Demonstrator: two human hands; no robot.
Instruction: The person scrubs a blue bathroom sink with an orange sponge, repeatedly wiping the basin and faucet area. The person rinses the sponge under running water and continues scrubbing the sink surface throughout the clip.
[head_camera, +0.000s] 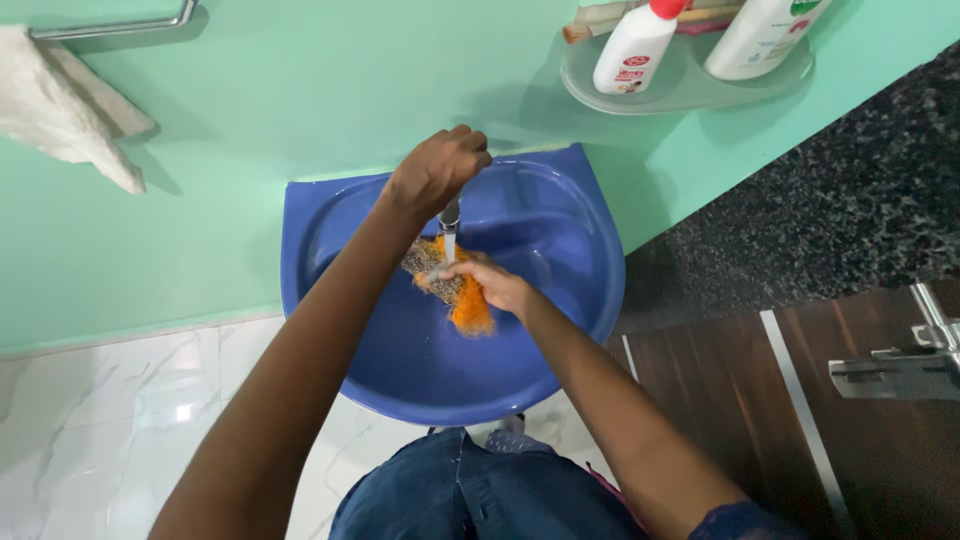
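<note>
A blue wash basin (570, 330) hangs on a green wall. My left hand (435, 170) is closed over the top of the metal tap (450, 215), and water runs down from the spout. Under the stream, my right hand (495, 285) grips an orange scrub pad with a grey-speckled face (465, 300), holding it above the bowl of the basin.
A clear glass shelf (680, 90) at the upper right carries two white bottles (635, 45). A white towel (65, 105) hangs from a metal rail at the upper left. A dark wooden door with a metal handle (895, 370) stands at the right; white marble floor tiles lie below.
</note>
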